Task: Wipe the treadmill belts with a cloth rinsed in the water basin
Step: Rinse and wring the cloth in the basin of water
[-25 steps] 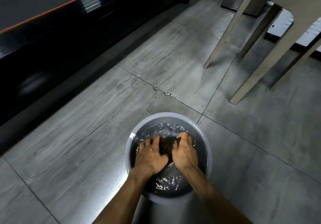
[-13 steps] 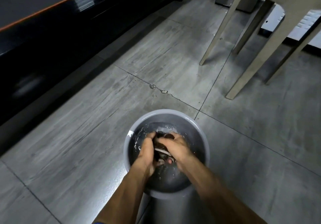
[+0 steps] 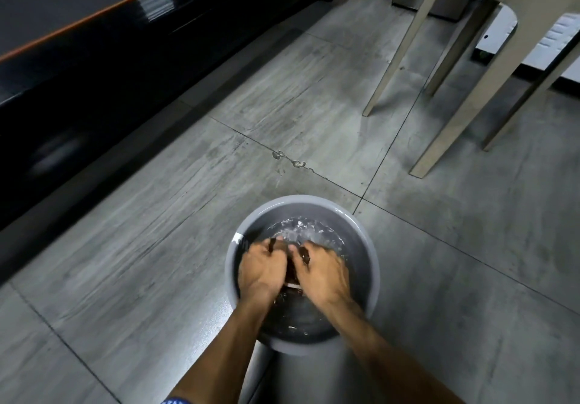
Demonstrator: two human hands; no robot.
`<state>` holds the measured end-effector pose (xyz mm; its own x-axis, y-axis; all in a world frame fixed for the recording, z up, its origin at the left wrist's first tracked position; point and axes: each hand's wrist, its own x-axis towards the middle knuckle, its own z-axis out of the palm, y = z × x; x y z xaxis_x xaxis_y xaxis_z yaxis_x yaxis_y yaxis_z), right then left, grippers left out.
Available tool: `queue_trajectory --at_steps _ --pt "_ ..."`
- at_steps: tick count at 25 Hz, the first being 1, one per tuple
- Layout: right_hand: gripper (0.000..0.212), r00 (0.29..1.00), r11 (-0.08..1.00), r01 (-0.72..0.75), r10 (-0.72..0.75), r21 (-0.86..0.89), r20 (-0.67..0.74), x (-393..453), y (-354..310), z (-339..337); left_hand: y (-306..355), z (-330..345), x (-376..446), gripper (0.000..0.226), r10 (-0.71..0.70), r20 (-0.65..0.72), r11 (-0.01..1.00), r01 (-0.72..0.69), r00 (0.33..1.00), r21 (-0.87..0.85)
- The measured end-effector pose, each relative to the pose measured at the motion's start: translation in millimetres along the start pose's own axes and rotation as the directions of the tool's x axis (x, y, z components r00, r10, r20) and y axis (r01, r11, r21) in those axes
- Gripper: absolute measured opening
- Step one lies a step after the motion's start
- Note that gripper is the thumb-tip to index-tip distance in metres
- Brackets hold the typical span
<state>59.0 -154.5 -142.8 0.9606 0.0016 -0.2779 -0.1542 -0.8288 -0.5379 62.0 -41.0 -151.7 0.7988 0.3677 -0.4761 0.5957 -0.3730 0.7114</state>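
Both bare forearms reach forward and downward, converging near the middle. The left hand and right hand sit side by side, backs facing up, fingers curled downward and pressed close together; motion blur softens the fingertips.

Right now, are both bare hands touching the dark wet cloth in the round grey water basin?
Touching. The head view shows the left hand and right hand gripping the dark cloth bunched between them over the grey basin.
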Motion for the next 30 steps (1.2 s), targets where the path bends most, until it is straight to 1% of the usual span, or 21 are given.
queue_trajectory --at_steps 1,2,3,4,6,7,8,9,10,11,12,13,14,16,18,21,23,24,26,28,30 --pt "0.040 0.999 0.995 -0.033 0.036 -0.099 0.029 4.2 6.4 -1.9 -2.3 -2.3 -2.9 0.039 0.079 -0.036 0.962 -0.066 0.996 0.264" --pt "0.042 0.995 0.987 -0.054 0.065 -0.154 0.072 7.8 14.5 -3.3 -5.0 -4.0 -6.2 0.043 0.151 -0.014 0.879 -0.128 0.988 0.459" --pt "0.046 0.987 0.979 -0.046 0.075 -0.198 0.140 9.9 22.2 -5.7 -7.5 -4.8 -8.9 0.047 0.192 0.065 0.800 -0.195 0.979 0.568" --pt "0.055 0.975 0.964 0.018 0.041 -0.264 0.217 11.3 27.6 -5.8 -9.6 -5.3 -10.4 0.050 0.214 0.173 0.727 -0.275 0.961 0.630" --pt "0.073 0.936 0.912 0.141 0.003 -0.384 0.352 11.4 33.0 -1.5 -17.9 -0.9 -9.3 0.066 0.159 0.357 0.690 -0.362 0.920 0.626" --pt "0.075 0.933 0.921 0.103 0.043 -0.377 0.359 12.7 33.5 3.0 -17.9 0.1 -9.4 0.066 0.140 0.374 0.746 -0.346 0.917 0.570" --pt "0.070 0.936 0.953 0.005 0.103 -0.304 0.337 15.9 32.4 5.9 -21.0 4.1 -5.3 0.059 0.137 0.323 0.842 -0.281 0.937 0.459" --pt "0.061 0.928 0.978 -0.150 0.189 -0.142 0.320 17.5 25.3 3.1 -20.7 7.8 -3.8 0.052 0.073 0.256 0.944 -0.150 0.964 0.295" --pt "0.050 0.910 0.951 -0.297 0.253 0.090 0.329 18.3 16.2 -1.5 -16.8 10.6 -6.0 0.050 -0.042 0.231 0.999 0.033 0.972 0.042" --pt "0.040 0.895 0.851 -0.400 0.282 0.341 0.347 16.8 6.8 -5.2 -11.4 12.0 -8.4 0.053 -0.167 0.292 0.946 0.236 0.942 -0.222" --pt "0.032 0.890 0.741 -0.440 0.288 0.507 0.353 13.0 -2.5 -7.7 -6.1 12.4 -8.4 0.058 -0.236 0.381 0.818 0.394 0.894 -0.419" --pt "0.027 0.905 0.683 -0.420 0.265 0.597 0.333 6.8 -12.0 -10.9 0.1 10.7 -9.4 0.058 -0.261 0.436 0.693 0.481 0.862 -0.537" --pt "0.024 0.936 0.689 -0.348 0.214 0.636 0.280 -1.4 -22.7 -14.0 2.1 9.6 -7.2 0.054 -0.250 0.463 0.598 0.512 0.850 -0.617" --pt "0.018 0.995 0.816 -0.092 0.062 0.571 0.072 -17.1 -36.3 -14.5 2.6 7.5 -3.3 0.038 -0.217 0.443 0.469 0.491 0.870 -0.734" --pt "0.026 0.992 0.872 0.123 -0.100 0.473 -0.074 -25.1 -37.1 -7.0 -1.1 7.5 -0.6 0.025 -0.198 0.401 0.388 0.447 0.894 -0.806" --pt "0.041 0.987 0.879 0.159 -0.152 0.449 -0.052 -16.6 -28.7 0.9 -5.8 9.3 5.3 0.026 -0.199 0.279 0.444 0.340 0.939 -0.829" --pt "0.043 0.988 0.918 0.149 -0.157 0.367 -0.007 -9.3 -18.7 1.7 -3.8 9.7 9.1 0.027 -0.206 0.160 0.652 0.257 0.965 -0.714" --pt "0.042 0.986 0.948 0.152 -0.164 0.278 0.019 -6.1 -14.0 0.7 -1.5 8.5 10.1 0.031 -0.193 0.097 0.766 0.212 0.976 -0.607" --pt "0.040 0.982 0.985 0.168 -0.165 -0.028 0.087 -0.8 -2.3 -1.6 0.0 3.8 8.9 0.039 -0.073 -0.008 0.949 0.067 0.997 -0.307" --pt "0.047 0.985 0.917 0.170 -0.144 -0.361 0.098 2.1 10.4 -5.9 -1.4 2.2 3.9 0.039 0.059 -0.041 0.997 -0.057 0.997 0.044" --pt "0.047 0.982 0.808 0.186 -0.167 -0.559 0.086 2.8 17.9 -9.3 -7.4 5.8 4.3 0.040 0.097 0.025 0.970 -0.100 0.995 0.221"
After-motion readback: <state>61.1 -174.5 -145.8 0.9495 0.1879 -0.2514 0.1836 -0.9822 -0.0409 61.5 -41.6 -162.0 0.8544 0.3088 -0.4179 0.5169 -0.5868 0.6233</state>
